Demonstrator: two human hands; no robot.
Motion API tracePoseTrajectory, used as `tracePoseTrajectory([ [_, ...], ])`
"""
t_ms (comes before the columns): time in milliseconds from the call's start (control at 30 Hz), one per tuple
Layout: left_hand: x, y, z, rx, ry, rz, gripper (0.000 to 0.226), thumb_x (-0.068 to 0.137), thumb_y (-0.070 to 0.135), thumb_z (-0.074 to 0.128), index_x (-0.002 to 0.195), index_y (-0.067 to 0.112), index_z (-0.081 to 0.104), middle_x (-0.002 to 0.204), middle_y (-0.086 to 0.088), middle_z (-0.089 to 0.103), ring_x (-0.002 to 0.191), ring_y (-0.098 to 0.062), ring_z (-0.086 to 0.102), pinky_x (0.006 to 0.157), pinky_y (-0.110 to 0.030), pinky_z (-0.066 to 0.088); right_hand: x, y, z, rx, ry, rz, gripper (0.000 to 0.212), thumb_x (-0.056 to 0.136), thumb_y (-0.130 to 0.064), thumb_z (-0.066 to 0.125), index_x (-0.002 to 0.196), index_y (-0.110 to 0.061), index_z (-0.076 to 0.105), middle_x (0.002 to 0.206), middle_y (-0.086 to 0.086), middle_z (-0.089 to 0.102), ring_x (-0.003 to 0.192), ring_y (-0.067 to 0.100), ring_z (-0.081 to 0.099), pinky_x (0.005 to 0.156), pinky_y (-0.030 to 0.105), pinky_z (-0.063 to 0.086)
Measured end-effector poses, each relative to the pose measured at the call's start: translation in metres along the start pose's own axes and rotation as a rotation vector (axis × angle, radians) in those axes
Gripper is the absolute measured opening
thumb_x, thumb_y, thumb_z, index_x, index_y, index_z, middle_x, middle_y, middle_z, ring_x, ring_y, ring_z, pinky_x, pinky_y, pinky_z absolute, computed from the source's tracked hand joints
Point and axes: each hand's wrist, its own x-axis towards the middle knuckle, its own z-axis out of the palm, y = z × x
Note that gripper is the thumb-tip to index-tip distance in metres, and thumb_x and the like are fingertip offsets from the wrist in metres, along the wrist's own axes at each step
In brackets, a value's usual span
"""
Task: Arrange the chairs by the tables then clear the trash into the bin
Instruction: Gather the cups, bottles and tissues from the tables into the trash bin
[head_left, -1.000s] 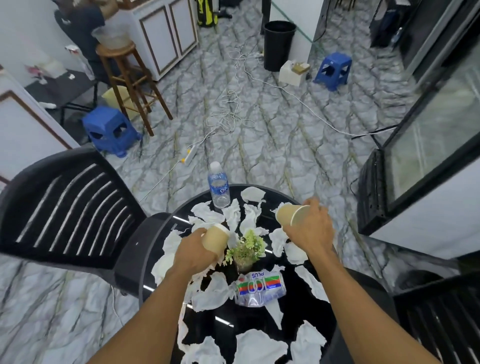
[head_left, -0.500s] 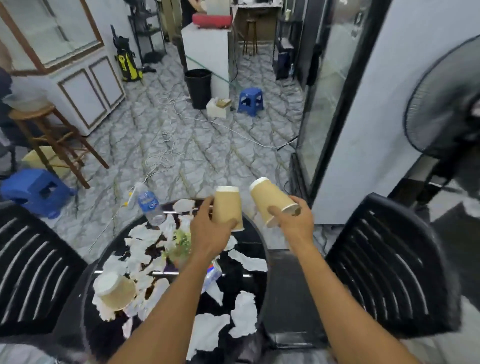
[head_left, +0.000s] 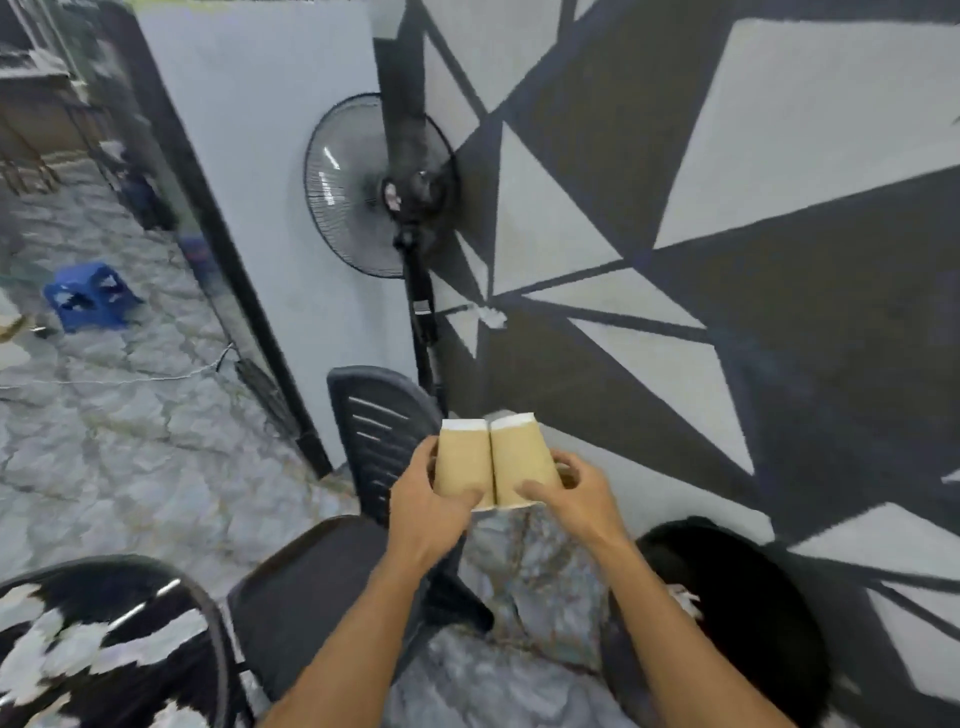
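My left hand (head_left: 428, 506) grips a tan paper cup (head_left: 462, 460) and my right hand (head_left: 576, 499) grips a second tan paper cup (head_left: 519, 460). The two cups touch side by side, held out in front of me above the floor. A black bin (head_left: 727, 597) with a little white trash inside stands low on the right, just past my right forearm. Below my left arm sits a black plastic chair (head_left: 374, 436). The round black table (head_left: 104, 639), strewn with torn white paper, shows at the bottom left.
A black standing fan (head_left: 379, 187) is against the wall behind the chair. The wall on the right has black and white triangles. A blue stool (head_left: 85, 296) and a white cable lie on the marble floor to the left.
My view has swung right, away from the table toward the wall, fan and bin. Both hands have brought their cups together until they touch.
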Motion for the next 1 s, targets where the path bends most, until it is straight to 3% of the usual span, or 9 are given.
tracePoseTrajectory([
  [167, -0.006, 0.023, 0.100, 0.080, -0.237, 0.063, 0.081, 0.069, 0.030, 0.086, 0.139, 0.034, 0.045, 0.125, 0.011, 0.060, 0.109, -0.010, 0.059, 0.091, -0.032, 0.052, -0.024, 0.060, -0.088, -0.013, 0.229, 0.089, 0.063, 0.062, -0.036, 0.091, 0.118, -0.021, 0.064, 0.108, -0.006, 0.068, 0.094, 0.006, 0.064, 0.077, 0.024, 0.052],
  [300, -0.013, 0.030, 0.168, 0.117, -0.404, 0.078, 0.078, 0.070, 0.030, 0.087, 0.136, 0.033, 0.046, 0.122, 0.011, 0.060, 0.107, -0.010, 0.058, 0.090, -0.031, 0.051, -0.041, 0.096, -0.132, 0.012, 0.368, 0.189, 0.056, 0.063, -0.029, 0.092, 0.109, -0.024, 0.062, 0.100, -0.011, 0.064, 0.090, 0.000, 0.061, 0.069, 0.014, 0.047],
  [400, -0.012, 0.028, 0.213, 0.153, -0.531, 0.064, 0.081, 0.067, 0.036, 0.086, 0.136, 0.038, 0.044, 0.124, 0.012, 0.060, 0.108, -0.011, 0.059, 0.093, -0.038, 0.054, -0.046, 0.122, -0.159, 0.005, 0.411, 0.286, 0.055, 0.066, -0.029, 0.091, 0.110, -0.026, 0.058, 0.100, -0.012, 0.063, 0.084, -0.003, 0.059, 0.060, 0.011, 0.045],
  [567, 0.002, 0.024, 0.277, 0.216, -0.681, 0.094, 0.082, 0.062, 0.046, 0.081, 0.134, 0.040, 0.043, 0.123, 0.012, 0.060, 0.110, -0.013, 0.058, 0.094, -0.044, 0.053, -0.036, 0.153, -0.190, -0.045, 0.503, 0.429, 0.064, 0.064, -0.031, 0.090, 0.120, -0.021, 0.060, 0.104, -0.009, 0.064, 0.087, 0.001, 0.059, 0.067, 0.014, 0.045],
  [700, 0.013, 0.022, 0.317, 0.251, -0.807, 0.110, 0.077, 0.063, 0.042, 0.080, 0.130, 0.049, 0.041, 0.118, 0.015, 0.060, 0.107, -0.013, 0.059, 0.091, -0.043, 0.054, -0.027, 0.171, -0.207, -0.082, 0.539, 0.525, 0.071, 0.064, -0.030, 0.090, 0.126, -0.019, 0.057, 0.106, -0.009, 0.062, 0.090, 0.006, 0.057, 0.070, 0.017, 0.044],
  [1000, 0.016, 0.017, 0.389, 0.455, -0.941, 0.169, 0.084, 0.070, 0.044, 0.078, 0.142, 0.038, 0.034, 0.131, 0.010, 0.055, 0.119, -0.017, 0.051, 0.099, -0.035, 0.045, -0.013, 0.227, -0.234, -0.057, 0.587, 0.710, 0.076, 0.058, -0.044, 0.089, 0.123, -0.020, 0.059, 0.105, -0.009, 0.065, 0.092, 0.010, 0.060, 0.078, 0.026, 0.051],
])
